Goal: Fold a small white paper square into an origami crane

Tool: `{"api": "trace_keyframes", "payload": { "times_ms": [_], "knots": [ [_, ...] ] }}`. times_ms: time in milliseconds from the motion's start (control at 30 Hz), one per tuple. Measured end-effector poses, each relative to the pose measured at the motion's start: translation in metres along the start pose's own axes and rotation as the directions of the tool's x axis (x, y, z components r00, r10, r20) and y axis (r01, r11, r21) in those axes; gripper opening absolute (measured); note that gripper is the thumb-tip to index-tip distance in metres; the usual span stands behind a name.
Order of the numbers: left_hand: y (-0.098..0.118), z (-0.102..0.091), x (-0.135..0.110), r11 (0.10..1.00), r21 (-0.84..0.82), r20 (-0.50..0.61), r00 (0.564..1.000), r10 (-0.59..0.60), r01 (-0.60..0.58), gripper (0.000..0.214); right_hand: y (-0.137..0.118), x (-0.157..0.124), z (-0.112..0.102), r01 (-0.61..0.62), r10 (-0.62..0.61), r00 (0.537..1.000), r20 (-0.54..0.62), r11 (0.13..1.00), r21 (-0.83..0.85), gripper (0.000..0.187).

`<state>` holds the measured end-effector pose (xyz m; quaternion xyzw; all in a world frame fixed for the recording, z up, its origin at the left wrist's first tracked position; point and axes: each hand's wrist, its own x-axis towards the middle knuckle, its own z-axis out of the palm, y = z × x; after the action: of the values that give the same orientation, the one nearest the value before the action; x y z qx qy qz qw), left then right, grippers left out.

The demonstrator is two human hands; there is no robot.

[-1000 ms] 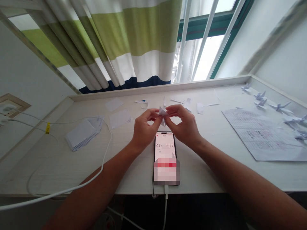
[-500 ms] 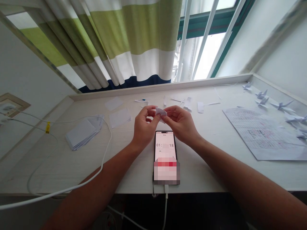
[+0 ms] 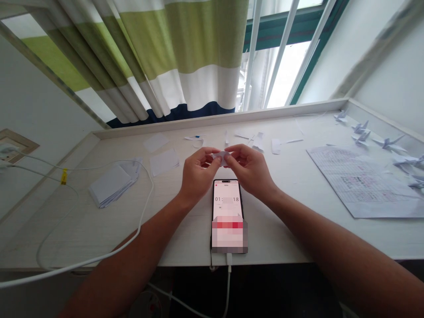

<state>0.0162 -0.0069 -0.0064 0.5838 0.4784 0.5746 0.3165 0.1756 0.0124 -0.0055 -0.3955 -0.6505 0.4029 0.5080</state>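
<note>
"White paper, folded small: where is that piece (image 3: 221, 156)?"

"Up between the two hands, over the pale desk (image 3: 281, 247), just beyond the far end of the phone (image 3: 225, 212)."

"How is it held?"

"The left hand (image 3: 198, 174) pinches one side between thumb and fingers, and the right hand (image 3: 251, 168) grips the other side likewise. Both thumbs lie on the near face; the fingers bend behind it, partly hidden."

"Can you read its folds?"

"Hardly. It is too small, and the fingers cover much of it."

"And the phone?"

"Face up, nearer the body than the hands, screen lit but partly masked by blocks. A white plug (image 3: 229, 259) sits in its near end."

"Farther out?"

"On the left, a stack of paper (image 3: 111, 185), with two loose sheets (image 3: 164, 162) beyond it. Behind the hands, narrow paper scraps (image 3: 258, 142). On the right, a sheet marked in red and black (image 3: 361, 183), with pointed, winged paper figures (image 3: 361, 135) near the desk's raised rim."

"Past the desk?"

"A curtain (image 3: 198, 39) in green, white and dark blue bands, beside a barred window (image 3: 289, 66)."
</note>
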Motion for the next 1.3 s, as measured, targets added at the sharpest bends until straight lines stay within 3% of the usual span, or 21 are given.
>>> {"api": "trace_keyframes", "payload": {
  "times_ms": [267, 567, 633, 767, 900, 1000, 1133, 1233, 1300],
  "knots": [
    [0.002, 0.001, -0.002, 0.994, -0.049, 0.016, 0.995, -0.094, 0.095, 0.019, -0.001, 0.003, -0.001, -0.081, 0.083, 0.996, -0.013, 0.989, 0.124, 0.016],
    [0.006, 0.000, -0.005, 0.996, -0.024, 0.049, 0.996, -0.080, 0.082, 0.017, 0.001, 0.004, -0.002, -0.099, 0.103, 0.994, -0.048, 0.992, 0.072, 0.015],
    [0.004, -0.001, -0.005, 0.999, 0.005, 0.060, 0.997, -0.042, 0.042, 0.014, 0.002, 0.005, -0.002, -0.103, 0.107, 0.993, -0.047, 0.992, 0.079, 0.015],
    [-0.001, -0.004, -0.002, 0.973, 0.177, 0.087, 0.987, 0.135, -0.149, 0.009, 0.004, 0.007, -0.005, -0.112, 0.122, 0.991, -0.050, 0.978, 0.178, 0.016],
    [-0.004, -0.010, 0.004, 0.876, 0.260, 0.216, 0.908, 0.358, -0.407, 0.012, 0.004, 0.009, -0.009, -0.143, 0.158, 0.986, -0.048, 0.963, 0.227, 0.017],
    [-0.005, -0.015, 0.010, 0.745, 0.291, 0.287, 0.797, 0.531, -0.601, 0.017, 0.002, 0.010, -0.012, -0.171, 0.184, 0.982, -0.032, 0.955, 0.241, 0.019],
    [-0.005, -0.021, 0.015, 0.593, 0.307, 0.386, 0.667, 0.637, -0.744, 0.023, -0.003, 0.010, -0.017, -0.204, 0.206, 0.978, 0.021, 0.938, 0.280, 0.019],
    [-0.003, -0.023, 0.016, 0.552, 0.305, 0.397, 0.631, 0.667, -0.776, 0.021, -0.007, 0.010, -0.018, -0.217, 0.212, 0.976, 0.047, 0.934, 0.282, 0.018],
    [-0.003, -0.022, 0.015, 0.560, 0.300, 0.367, 0.635, 0.680, -0.772, 0.018, -0.010, 0.010, -0.018, -0.221, 0.216, 0.975, 0.048, 0.933, 0.283, 0.016]
  ]
}}
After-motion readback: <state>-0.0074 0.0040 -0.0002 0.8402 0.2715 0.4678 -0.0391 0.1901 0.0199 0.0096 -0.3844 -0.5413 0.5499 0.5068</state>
